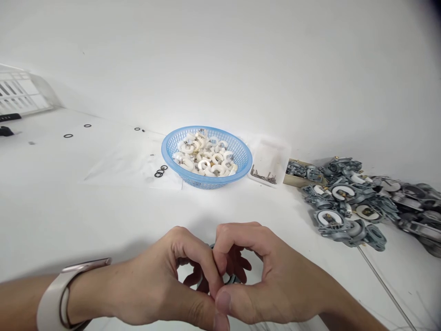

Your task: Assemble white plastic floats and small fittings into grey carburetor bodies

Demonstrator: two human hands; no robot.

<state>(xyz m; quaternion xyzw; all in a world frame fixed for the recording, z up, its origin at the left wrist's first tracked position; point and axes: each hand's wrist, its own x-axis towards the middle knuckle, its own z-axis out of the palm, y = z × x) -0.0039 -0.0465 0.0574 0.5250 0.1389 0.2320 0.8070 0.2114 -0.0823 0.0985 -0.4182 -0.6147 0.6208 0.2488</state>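
My left hand (172, 276) and my right hand (262, 276) meet at the front of the table, fingers curled inward and thumb tips together. Between and beneath them is a grey carburetor body (234, 279), mostly hidden by my fingers; a little of its rim and something white inside it show through the gaps. Both hands are closed around it. Whether a small part is pinched between the fingertips cannot be seen. Beyond the hands stands a blue plastic basket (206, 182) heaped with white C-shaped floats (204, 164) that carry small metal bits.
A clear tray (272, 154) holds thin metal pins (263, 177). To the right lie piled carburetors (344, 197), a cardboard box (298, 180), dark metal parts (420, 207) and a thin rod (386, 287). Black O-rings (159, 173) lie left of the basket; a white crate (25, 92) stands far left.
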